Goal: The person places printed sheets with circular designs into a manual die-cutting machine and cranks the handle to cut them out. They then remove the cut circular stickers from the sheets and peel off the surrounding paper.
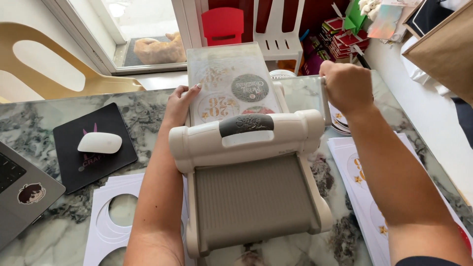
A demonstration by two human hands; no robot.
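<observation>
A cream and grey hand-cranked die-cutting machine (246,143) stands on the marble table (44,113). A clear cutting plate (231,74) with round printed designs under it sticks out of the machine's far side. My left hand (180,101) rests against the plate's left edge, fingers touching it. My right hand (347,86) is closed around the crank handle on the machine's right side. The grey ribbed platform (253,202) on the near side is bare.
White sheets with round holes (106,216) lie at the near left. Printed white sheets (359,172) are stacked at the right. A white mouse (99,143) sits on a black pad (74,162); a laptop corner (19,192) shows at the left. Chairs and craft supplies stand beyond the table.
</observation>
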